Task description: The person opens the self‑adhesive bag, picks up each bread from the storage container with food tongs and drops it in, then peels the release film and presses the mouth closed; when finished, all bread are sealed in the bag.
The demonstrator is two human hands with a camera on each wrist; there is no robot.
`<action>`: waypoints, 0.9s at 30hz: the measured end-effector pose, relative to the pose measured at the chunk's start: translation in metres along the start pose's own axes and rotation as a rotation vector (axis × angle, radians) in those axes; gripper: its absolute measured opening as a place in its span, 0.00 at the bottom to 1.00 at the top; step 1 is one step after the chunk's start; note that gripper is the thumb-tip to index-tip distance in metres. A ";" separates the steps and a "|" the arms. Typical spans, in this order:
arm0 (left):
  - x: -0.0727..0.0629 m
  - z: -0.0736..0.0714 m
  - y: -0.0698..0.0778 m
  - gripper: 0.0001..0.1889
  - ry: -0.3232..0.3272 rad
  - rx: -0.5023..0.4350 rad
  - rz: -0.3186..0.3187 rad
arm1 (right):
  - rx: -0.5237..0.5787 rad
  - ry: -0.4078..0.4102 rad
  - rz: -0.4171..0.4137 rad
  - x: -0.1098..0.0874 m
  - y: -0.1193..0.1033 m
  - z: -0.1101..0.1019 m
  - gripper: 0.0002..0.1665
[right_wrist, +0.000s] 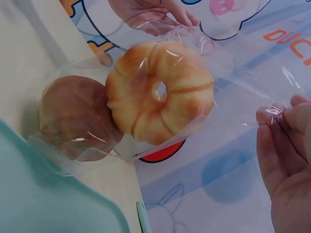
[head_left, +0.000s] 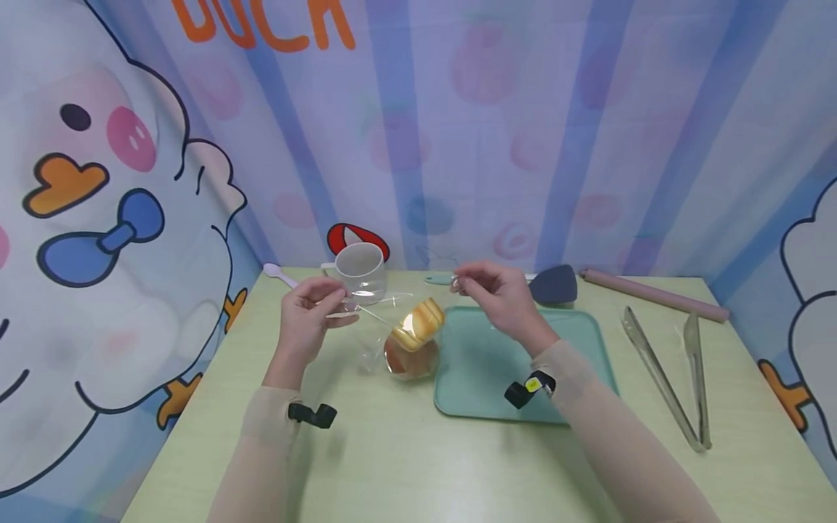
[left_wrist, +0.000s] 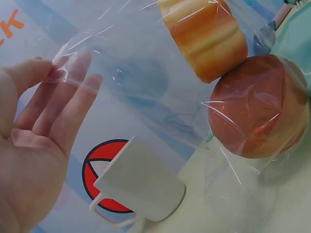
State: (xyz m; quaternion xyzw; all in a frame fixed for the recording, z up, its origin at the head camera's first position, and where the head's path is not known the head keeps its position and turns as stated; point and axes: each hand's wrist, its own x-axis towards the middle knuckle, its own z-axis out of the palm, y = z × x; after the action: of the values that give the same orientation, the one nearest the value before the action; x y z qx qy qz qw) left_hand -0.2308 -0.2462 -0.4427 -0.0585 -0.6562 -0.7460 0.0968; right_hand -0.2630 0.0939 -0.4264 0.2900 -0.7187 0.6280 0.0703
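Note:
My left hand (head_left: 309, 319) pinches the edge of a clear plastic bag (left_wrist: 141, 92) between thumb and fingers. On the other side, my right hand (head_left: 503, 298) pinches the bag's edge too, so the film stretches between both hands. A golden, ridged ring-shaped bread (right_wrist: 160, 92) shows through the film, on its edge in the head view. Below it is a round brown bun (left_wrist: 260, 107), also covered by clear plastic with creases and glare. The bun sits low over the table, just left of a green tray (head_left: 484, 407).
A white mug (head_left: 362, 272) stands behind my left hand, with a lilac spoon (head_left: 280, 274) beside it. A dark-headed spatula (head_left: 553, 285) lies behind the tray. To the right are a pink rolling pin (head_left: 654, 294) and metal tongs (head_left: 660, 374). A printed curtain rises at the back.

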 end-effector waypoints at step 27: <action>0.003 0.003 0.012 0.15 -0.191 -0.201 0.188 | -0.032 0.015 0.002 -0.005 -0.023 -0.011 0.06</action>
State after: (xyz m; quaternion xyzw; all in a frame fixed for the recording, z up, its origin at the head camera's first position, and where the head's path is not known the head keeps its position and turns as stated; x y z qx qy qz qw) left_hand -0.2316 -0.2450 -0.4301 -0.1999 -0.5761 -0.7866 0.0971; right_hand -0.2507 0.1047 -0.4067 0.2833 -0.7285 0.6186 0.0797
